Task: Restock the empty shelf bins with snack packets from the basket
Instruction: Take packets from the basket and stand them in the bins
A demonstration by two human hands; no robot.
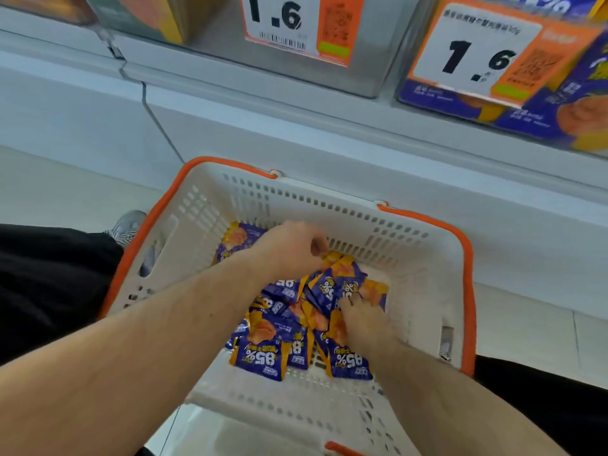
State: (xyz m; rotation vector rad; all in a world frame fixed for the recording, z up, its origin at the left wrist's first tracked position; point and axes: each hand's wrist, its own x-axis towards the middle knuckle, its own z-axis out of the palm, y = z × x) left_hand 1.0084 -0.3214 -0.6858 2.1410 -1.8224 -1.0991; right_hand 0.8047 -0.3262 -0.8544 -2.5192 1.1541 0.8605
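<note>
1. Reaching into the basket [424,268], both hands sit among the snack packets [263,353]; left hand [289,248] is curled over packets at the far side of the pile, and what it grips is hidden; right hand [360,312] presses its fingers into the pile, its grasp unclear.
2. Packets: small, glossy, purple with orange-yellow corners, heaped mid-basket, several upside down.
3. Basket: white perforated plastic, orange rim and handles; bare floor showing at its near end and right side. It stands just below the shelf [296,93].
4. Legible: "85%" on packets; price tags [279,21] read "1.6"; a purple-orange carton [559,110] sits upper right.
</note>
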